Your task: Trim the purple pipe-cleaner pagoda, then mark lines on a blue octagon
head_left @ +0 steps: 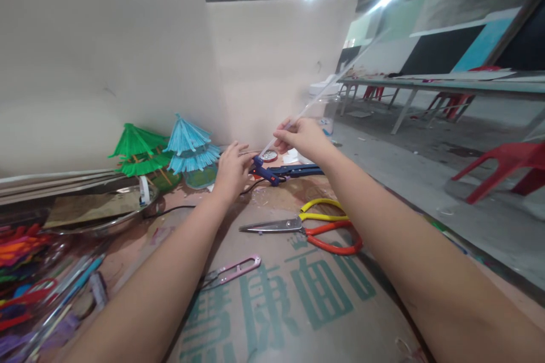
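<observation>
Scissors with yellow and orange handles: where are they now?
Head view, centre: the scissors lie on the cardboard between both forearms, nearer the camera than the blue glue gun.

Left hand [232,170] holds glue gun [267,173]; right hand [300,136] pinches seemingly clear stick [319,99].

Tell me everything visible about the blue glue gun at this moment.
The glue gun looks like dark blue plastic. It lies low on the table, close to the pale back board. A black cord runs left from it. The left hand has its grip on the near end. The right hand pinches a long clear glue stick, tilted up to the right, whose lower tip meets the gun. Nozzle and trigger are too small to make out.
</observation>
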`<state>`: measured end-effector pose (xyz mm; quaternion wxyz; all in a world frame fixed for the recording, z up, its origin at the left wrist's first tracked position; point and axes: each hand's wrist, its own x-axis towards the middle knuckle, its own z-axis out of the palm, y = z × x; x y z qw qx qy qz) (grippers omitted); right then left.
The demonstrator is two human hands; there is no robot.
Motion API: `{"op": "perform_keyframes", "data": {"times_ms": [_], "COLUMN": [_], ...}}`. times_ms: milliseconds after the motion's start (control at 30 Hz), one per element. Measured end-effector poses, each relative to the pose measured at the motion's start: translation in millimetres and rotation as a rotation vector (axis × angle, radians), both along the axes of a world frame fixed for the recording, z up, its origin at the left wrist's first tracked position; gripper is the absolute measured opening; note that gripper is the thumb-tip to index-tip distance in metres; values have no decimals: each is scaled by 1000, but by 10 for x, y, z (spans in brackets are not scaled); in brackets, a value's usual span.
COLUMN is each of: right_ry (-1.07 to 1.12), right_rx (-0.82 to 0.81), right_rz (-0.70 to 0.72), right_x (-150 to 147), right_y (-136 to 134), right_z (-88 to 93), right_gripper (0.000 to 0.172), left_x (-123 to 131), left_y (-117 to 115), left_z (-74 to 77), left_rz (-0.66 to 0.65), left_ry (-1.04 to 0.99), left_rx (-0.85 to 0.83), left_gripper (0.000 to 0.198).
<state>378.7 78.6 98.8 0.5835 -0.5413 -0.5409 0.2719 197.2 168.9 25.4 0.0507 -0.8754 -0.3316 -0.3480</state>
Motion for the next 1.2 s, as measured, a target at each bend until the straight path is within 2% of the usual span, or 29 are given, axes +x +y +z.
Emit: {"op": "perform_keyframes", "data": {"times_ms": [167,367,567,733,933,1000,1100,1200], "right_ry": [6,2,76,196,223,188,98,-51], "right_rx": [-25,-48,-64,-106,-183,-232,-306,-383], "right_rz": [-1,13,10,0,118,167,235,297], "right_x": [21,54,-16,7,86,110,143,157], "right_y": [-21,53,90,144,137,130,131,104], "right_z": [1,-150,-183,-265,-338,-353,-382,-391], "right_gripper": [32,34,33,31,20,22,29,42], "left_x": [4,1,18,15,7,19,27,-11], "left_y": [26,59,70,37,-15,-27,-60,-174], "left_z": [-5,-6,-4,10,53,67,143,360], "left_rz": [2,-17,-22,3,-1,2,25,26], "left_ry": [7,23,45,67,100,111,119,145], "left_rx": [1,5,-9,-43,-77,-95,-130,-192], "left_gripper": [35,36,36,45,51,51,48,45]}}
